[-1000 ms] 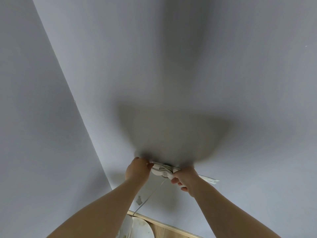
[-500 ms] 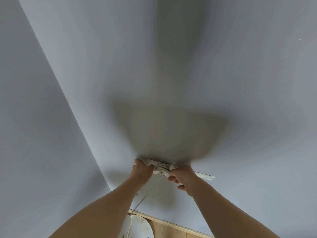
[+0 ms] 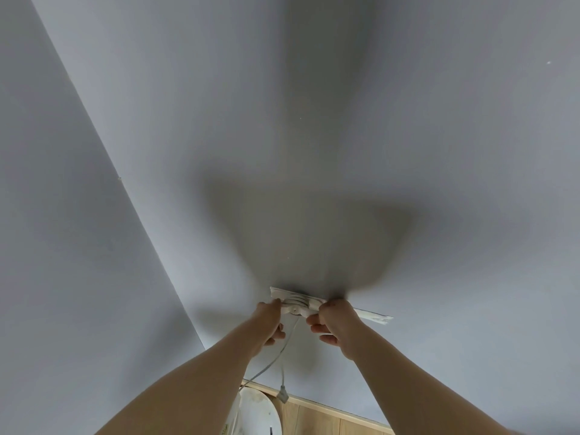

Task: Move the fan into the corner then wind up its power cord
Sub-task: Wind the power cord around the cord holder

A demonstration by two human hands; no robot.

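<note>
Of the fan [image 3: 301, 304], the top shows only as a thin white edge partly covered by the left hand [image 3: 268, 321] and right hand [image 3: 335, 324], its round base is cut off by the bottom edge, and the power cord [image 3: 290, 332] slips behind the left forearm.
</note>
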